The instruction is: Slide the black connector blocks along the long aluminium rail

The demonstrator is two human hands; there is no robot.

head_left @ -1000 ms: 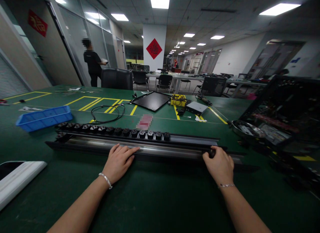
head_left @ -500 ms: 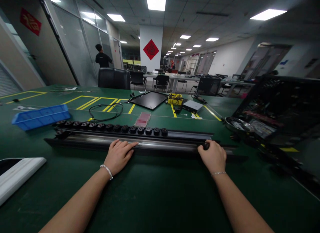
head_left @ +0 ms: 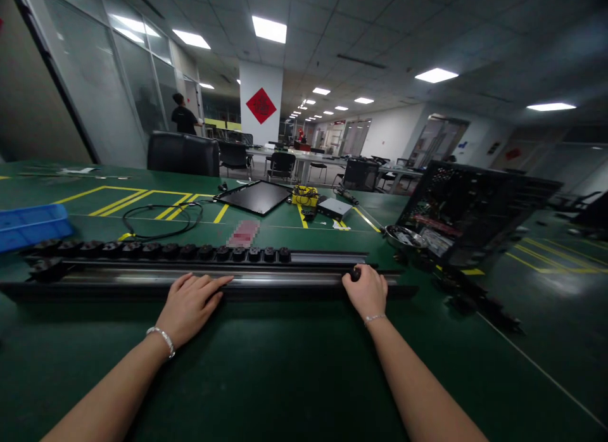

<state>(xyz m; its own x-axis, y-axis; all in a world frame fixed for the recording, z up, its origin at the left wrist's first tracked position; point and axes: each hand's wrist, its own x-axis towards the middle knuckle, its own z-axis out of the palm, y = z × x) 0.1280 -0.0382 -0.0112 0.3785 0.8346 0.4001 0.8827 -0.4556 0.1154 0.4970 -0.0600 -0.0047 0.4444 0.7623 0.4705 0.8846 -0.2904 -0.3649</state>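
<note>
A long black rail [head_left: 275,281] with a shiny metal channel lies across the table in front of me. My left hand [head_left: 187,308] rests on its near side, fingers stretched out and the index fingertip on the channel. Toward the rail's right end, my right hand [head_left: 369,291] is closed around a small black roller-like piece [head_left: 354,274], partly hidden by the fingers. Just behind stands a second rail [head_left: 327,257], carrying a row of several black blocks [head_left: 206,252] along its left and middle. Another black piece [head_left: 47,269] sits at the near rail's left end.
A blue bin [head_left: 33,225] stands at the left, beside a looped black cable [head_left: 161,221]. Farther back are a flat black panel [head_left: 261,198], a yellow box [head_left: 304,195] and a grey box [head_left: 334,208]. At right are a metal bowl [head_left: 403,237] and an open black case [head_left: 470,208].
The view has turned to the right, so the table's things sit farther left. Both hands keep about the same places on the rail. The person in the background has turned slightly.
</note>
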